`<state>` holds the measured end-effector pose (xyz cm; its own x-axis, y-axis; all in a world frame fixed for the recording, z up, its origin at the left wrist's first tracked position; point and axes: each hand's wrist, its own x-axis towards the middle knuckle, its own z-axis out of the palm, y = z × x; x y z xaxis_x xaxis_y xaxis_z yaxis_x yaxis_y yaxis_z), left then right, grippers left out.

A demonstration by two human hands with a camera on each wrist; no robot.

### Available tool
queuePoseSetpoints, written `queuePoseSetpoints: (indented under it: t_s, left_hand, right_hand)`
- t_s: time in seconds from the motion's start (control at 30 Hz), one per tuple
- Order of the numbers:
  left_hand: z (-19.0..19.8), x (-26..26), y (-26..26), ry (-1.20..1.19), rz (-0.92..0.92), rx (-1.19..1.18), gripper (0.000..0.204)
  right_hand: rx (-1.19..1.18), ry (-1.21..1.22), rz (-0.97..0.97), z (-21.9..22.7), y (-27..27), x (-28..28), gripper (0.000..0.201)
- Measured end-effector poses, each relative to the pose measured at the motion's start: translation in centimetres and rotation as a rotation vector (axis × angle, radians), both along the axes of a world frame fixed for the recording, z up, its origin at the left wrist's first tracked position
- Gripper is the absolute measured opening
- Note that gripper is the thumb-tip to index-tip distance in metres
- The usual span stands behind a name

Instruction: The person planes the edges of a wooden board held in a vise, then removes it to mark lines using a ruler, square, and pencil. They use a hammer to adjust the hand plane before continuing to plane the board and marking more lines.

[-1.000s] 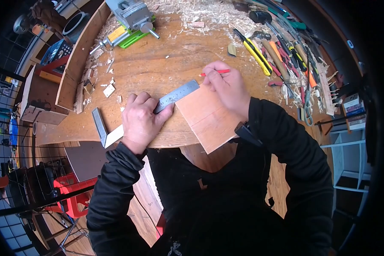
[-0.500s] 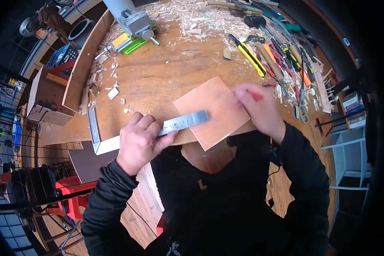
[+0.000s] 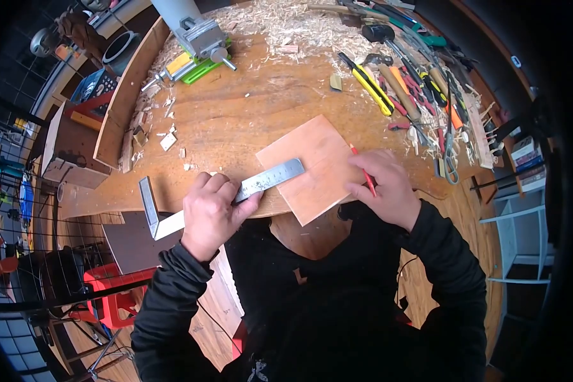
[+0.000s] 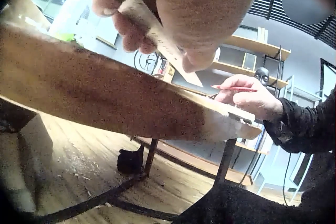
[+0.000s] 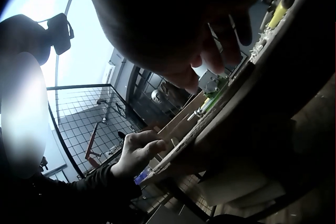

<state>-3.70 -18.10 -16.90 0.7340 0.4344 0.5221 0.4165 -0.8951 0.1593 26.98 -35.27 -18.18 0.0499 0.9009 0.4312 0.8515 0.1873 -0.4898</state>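
Note:
A thin square wooden board point(image 3: 318, 172) lies at the bench's front edge, one corner jutting over it. My left hand point(image 3: 211, 210) grips the metal blade of a try square point(image 3: 270, 178), whose far end rests over the board's left part; its handle point(image 3: 148, 202) is at the left, past the hand. In the left wrist view the blade point(image 4: 152, 29) runs between thumb and fingers of the left hand point(image 4: 199, 8). At the board's right corner, my right hand point(image 3: 386, 184) holds a red pencil point(image 3: 365, 170) between thumb and fingers, its upper end pointing away from me.
Cutters, pliers, scissors and other tools point(image 3: 420, 95) lie at the right of the bench point(image 3: 235, 121). A vise point(image 3: 204, 41) on a green base stands at the back left, beside a wooden side board point(image 3: 124, 105). Wood shavings point(image 3: 286, 28) cover the back. A red stool point(image 3: 111, 296) is below left.
The board has turned and moved toward me. The try square's blade has shifted from the board's edge onto its face. My right hand has drawn back to the right with the pencil.

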Motion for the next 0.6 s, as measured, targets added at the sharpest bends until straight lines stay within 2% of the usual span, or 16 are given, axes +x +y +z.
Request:
queuePoseSetpoints:
  t_s: [0.23,0.33,0.4,0.53,0.6]
  left_hand:
    - [0.0,-0.3,-0.4,0.012,0.026,-0.014,0.028]
    - [0.1,-0.3,-0.6,0.004,0.002,-0.001,0.028]
    - [-0.1,-0.3,-1.0,0.004,-0.048,-0.011,0.027]
    - [-0.8,-0.3,-3.1,0.017,-0.052,-0.043,0.029]
    - [-1.3,0.0,-4.4,-0.002,-0.036,-0.054,0.028]
  right_hand:
    - [0.045,0.075,-0.027,-1.6,0.5,-0.8,0.046]
    - [0.08,0.069,-0.064,-1.8,0.5,-1.3,0.042]
    - [0.049,0.159,-0.08,-1.8,0.4,-1.2,0.045]
    - [0.065,0.143,-0.053,-0.9,-0.6,-0.6,0.05]
    - [0.052,0.046,-0.043,-0.9,-1.2,-0.6,0.055]
